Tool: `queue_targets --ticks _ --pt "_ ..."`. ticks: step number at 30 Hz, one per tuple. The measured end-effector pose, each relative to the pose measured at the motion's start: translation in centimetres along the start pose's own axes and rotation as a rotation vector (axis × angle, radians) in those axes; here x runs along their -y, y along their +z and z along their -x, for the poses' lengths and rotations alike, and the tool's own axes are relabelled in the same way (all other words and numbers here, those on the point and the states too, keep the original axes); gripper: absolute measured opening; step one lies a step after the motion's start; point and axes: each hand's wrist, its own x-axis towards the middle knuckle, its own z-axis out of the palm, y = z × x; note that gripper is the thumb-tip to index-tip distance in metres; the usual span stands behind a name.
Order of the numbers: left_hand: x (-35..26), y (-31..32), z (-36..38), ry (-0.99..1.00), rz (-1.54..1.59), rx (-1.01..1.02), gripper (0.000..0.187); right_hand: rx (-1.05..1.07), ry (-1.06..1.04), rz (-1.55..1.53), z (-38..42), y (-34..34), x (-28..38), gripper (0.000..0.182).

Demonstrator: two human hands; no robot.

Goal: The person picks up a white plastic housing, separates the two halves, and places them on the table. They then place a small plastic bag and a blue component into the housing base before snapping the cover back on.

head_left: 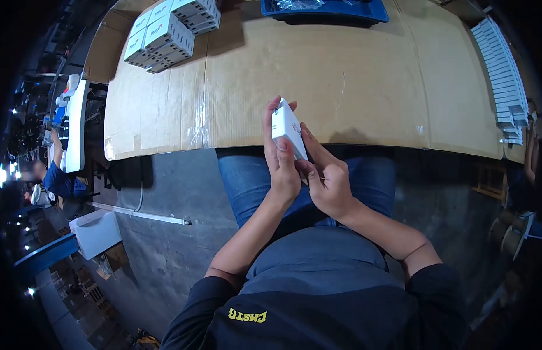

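At the near edge of the table (364, 87), my left hand (287, 179) clasps the tilted white box (289, 127), my right hand (334, 185) pinches its lower end—fine handling, I judge, next needing steady support.

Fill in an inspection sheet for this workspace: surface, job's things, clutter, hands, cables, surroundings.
Surface: cardboard sheet, taped in places
Job's things: white box in hand; stacked boxes far left; box row at right
Clutter: blue tray holding clear plastic
Hands: left hand grips the white box; right hand at its near end
Cables: thin line at left, type unclear
Surroundings: dim; another person by a white table at left
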Motion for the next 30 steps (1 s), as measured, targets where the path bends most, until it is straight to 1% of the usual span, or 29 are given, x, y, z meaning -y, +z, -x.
queue_targets --ticks 2,5,10,11,14,17,20,21,22,23,24,25,28,29,30 --pt "-0.3 0.1 0.1 0.004 0.01 -0.003 0.097 0.004 -0.03 0.023 0.2 0.0 0.1 0.058" --pt "-0.5 0.1 0.2 0.005 -0.01 -0.032 0.1 0.02 0.018 0.006 0.4 0.1 1.0 0.058" --pt "-0.7 0.3 0.4 0.011 -0.042 -0.079 0.1 0.003 -0.065 0.007 0.4 1.0 0.4 0.056" --pt "-0.4 -0.1 0.6 0.043 -0.004 -0.054 0.1 -0.003 -0.087 0.0 0.4 1.2 0.1 0.055" --pt "-1.2 0.3 0.5 0.084 -0.101 -0.088 0.102 0.03 -0.075 -0.05 0.5 1.4 -0.6 0.053" --pt "1.2 -1.5 0.4 0.177 -0.095 -0.046 0.105 0.076 0.186 -0.402 0.1 0.6 -1.0 0.051" --pt "0.2 -1.5 0.3 0.246 -0.091 0.051 0.105 0.012 0.35 -0.753 -1.5 -0.4 -0.7 0.053" --pt "0.3 -2.0 0.1 0.274 -0.203 0.114 0.111 0.035 0.439 -0.774 -1.7 -1.0 -0.1 0.054" --pt "0.3 -1.7 0.4 0.235 -0.201 0.148 0.114 0.056 0.529 -0.794 -1.9 -1.6 0.5 0.055" --pt "0.1 -1.3 0.6 0.196 -0.201 0.182 0.117 0.046 0.533 -0.761 -2.2 -1.4 0.8 0.054" --pt "0.1 -1.1 0.5 0.223 -0.238 0.224 0.117 0.035 0.537 -0.728 -2.5 -1.3 1.1 0.053" --pt "1.0 -1.5 0.5 0.269 -0.287 0.227 0.113 -0.001 0.545 -0.724 -2.5 -1.1 1.5 0.053" --pt "1.7 -1.1 0.7 0.344 -0.329 0.148 0.109 -0.031 0.557 -0.838 -2.3 -0.4 1.9 0.05" --pt "1.5 -0.9 1.0 0.315 -0.409 0.095 0.107 -0.05 0.544 -0.809 -2.2 -0.2 2.4 0.052" --pt "1.7 -0.9 1.0 0.355 -0.425 0.094 0.105 -0.106 0.527 -0.787 -2.0 0.3 2.6 0.052"
